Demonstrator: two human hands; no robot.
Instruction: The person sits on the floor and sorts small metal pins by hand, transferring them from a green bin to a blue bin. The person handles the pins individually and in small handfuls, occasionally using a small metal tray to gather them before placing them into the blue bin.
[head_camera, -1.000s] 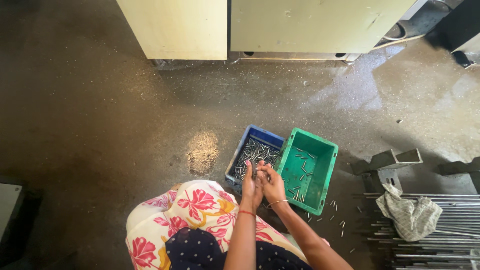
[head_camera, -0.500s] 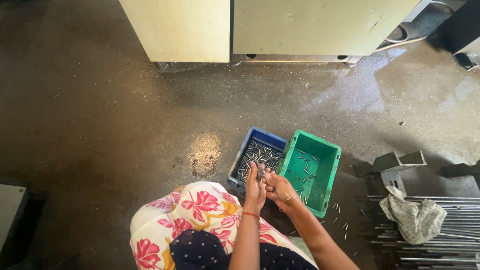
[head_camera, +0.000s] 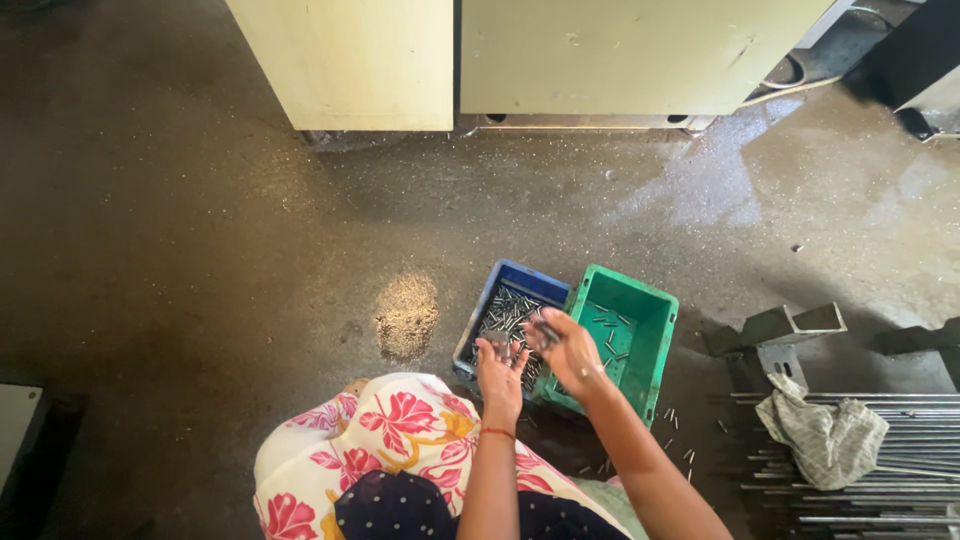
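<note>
From where I watch, the nearest thing is the flowered cloth (head_camera: 390, 440) over the person's lap at the bottom edge of the view, with both forearms reaching out past it. The left hand (head_camera: 498, 372) sits over the near edge of the blue bin (head_camera: 500, 290), palm up and half cupped; I think a few small metal pins (head_camera: 505, 318) lie in it, though I cannot tell for sure. The right hand (head_camera: 570, 352) has parted from the left since a second ago, when the two were pressed together, and now hangs over the seam between the blue bin and the green bin (head_camera: 645, 300), its grip pinched on what looks like one or two pins at the fingertips. I read that as sorting in progress, pins passing from the full blue bin to the green one, which holds only a scattering. Loose pins dot the floor (head_camera: 200, 250) by the green bin's right side. Farther right lie steel rods (head_camera: 900, 440) under a grey rag (head_camera: 822, 432), and at the far edge stands a cream cabinet (head_camera: 520, 55).
</note>
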